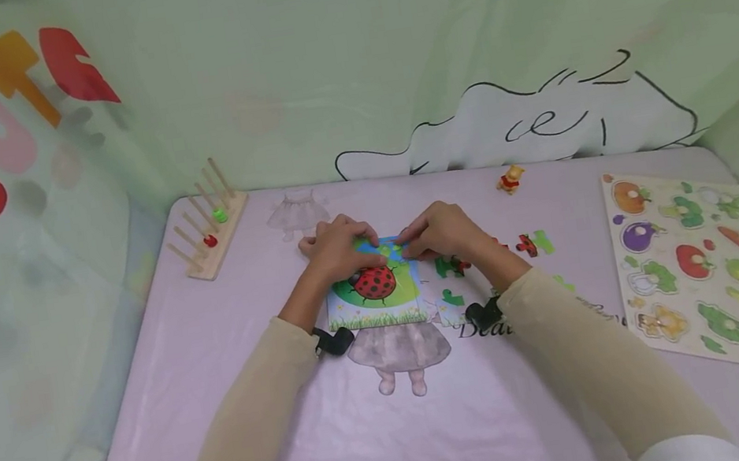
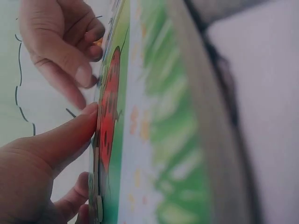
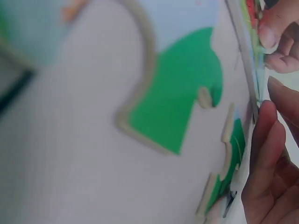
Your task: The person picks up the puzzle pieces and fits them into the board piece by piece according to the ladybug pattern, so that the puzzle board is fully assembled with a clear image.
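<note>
Beige sleeves [image 1: 262, 422] nearest; right hand [image 1: 439, 234] at far-right corner of ladybug puzzle [image 1: 378, 289], grip unclear; left hand [image 1: 337, 251] touching far-left, fingers apart.

You've got a tbl [image 1: 430, 444] w/ a pale pinkish cloth, printed w/ a skirted figure plus some dark lettering, partly hidden. Nr its ctr, in front of you, lies the ladybug puzzle [image 1: 376, 287]; loose pcs [image 1: 542, 241] are scattered to its R. Far L corner: wooden peg stand [image 1: 219, 241], w/ 1 red & 1 green bit on it. Nr your back edge, R of ctr: small bear fig. [image 1: 511, 179]. Far R: veg puzzle board [image 1: 694, 293], lying flat.
</note>
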### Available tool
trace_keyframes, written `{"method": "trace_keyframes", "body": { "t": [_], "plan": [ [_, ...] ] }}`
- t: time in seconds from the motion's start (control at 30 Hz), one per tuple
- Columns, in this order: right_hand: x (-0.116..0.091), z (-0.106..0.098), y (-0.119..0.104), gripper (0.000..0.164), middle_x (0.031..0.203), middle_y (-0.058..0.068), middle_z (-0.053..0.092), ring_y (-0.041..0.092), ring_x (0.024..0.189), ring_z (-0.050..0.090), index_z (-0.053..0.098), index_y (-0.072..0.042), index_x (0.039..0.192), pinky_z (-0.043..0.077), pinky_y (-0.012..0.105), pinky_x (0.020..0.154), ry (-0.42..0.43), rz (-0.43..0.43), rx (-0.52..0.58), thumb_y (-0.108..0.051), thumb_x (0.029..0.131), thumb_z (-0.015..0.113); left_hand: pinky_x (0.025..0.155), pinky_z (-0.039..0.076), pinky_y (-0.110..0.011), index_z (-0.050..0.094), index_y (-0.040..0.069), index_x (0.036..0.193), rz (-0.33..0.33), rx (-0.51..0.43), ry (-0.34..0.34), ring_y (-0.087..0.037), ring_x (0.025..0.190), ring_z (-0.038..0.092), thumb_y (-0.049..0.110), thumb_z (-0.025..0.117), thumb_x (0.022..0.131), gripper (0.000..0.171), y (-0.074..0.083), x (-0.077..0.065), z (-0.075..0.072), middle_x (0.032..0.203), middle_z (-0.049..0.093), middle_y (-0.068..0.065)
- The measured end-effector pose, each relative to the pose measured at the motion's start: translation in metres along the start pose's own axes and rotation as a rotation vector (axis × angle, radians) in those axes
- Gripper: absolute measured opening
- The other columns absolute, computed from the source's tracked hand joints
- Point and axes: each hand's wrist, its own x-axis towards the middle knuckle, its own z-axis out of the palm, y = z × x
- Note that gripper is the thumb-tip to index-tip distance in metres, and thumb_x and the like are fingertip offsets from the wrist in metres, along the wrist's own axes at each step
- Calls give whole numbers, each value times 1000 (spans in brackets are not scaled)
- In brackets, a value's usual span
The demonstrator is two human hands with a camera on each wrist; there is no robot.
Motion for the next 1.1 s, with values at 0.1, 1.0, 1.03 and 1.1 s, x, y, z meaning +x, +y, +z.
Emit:
{"method": "trace_keyframes", "body": {
  "t": [0.1,1.0,1.03,1.1],
  "plan": [
    [2,-2,1,30,98,8,79,10,69,69,81,-17,113,53,24,61,8,-29,-29,-18,84,85,97,20,-64,73,37,103,8,-8,-8,-32,115,42,53,83,81,28,-1,1,1,124,56,2],
    [9,-4,-1,26,108,6,78,11,63,57,82,-23,108,46,25,57,0,22,-156,-30,83,86,99,18,-66,74,51,115,81,37,-27,-31,112,40,59,76,85,31,-5,-1,5,120,53,10],
    [10,-5,-1,26,105,6,78,11,62,58,82,-23,108,46,25,56,0,23,-156,-30,83,87,99,17,-67,74,51,114,82,33,-28,-31,112,39,59,76,85,30,-5,-1,4,120,52,10],
    [11,-5,-1,26,96,5,78,12,60,58,82,-23,107,46,26,55,1,29,-154,-31,82,87,99,17,-67,74,51,114,83,32,-30,-32,112,39,59,76,85,30,-5,-1,4,120,52,10]
  ]
}}
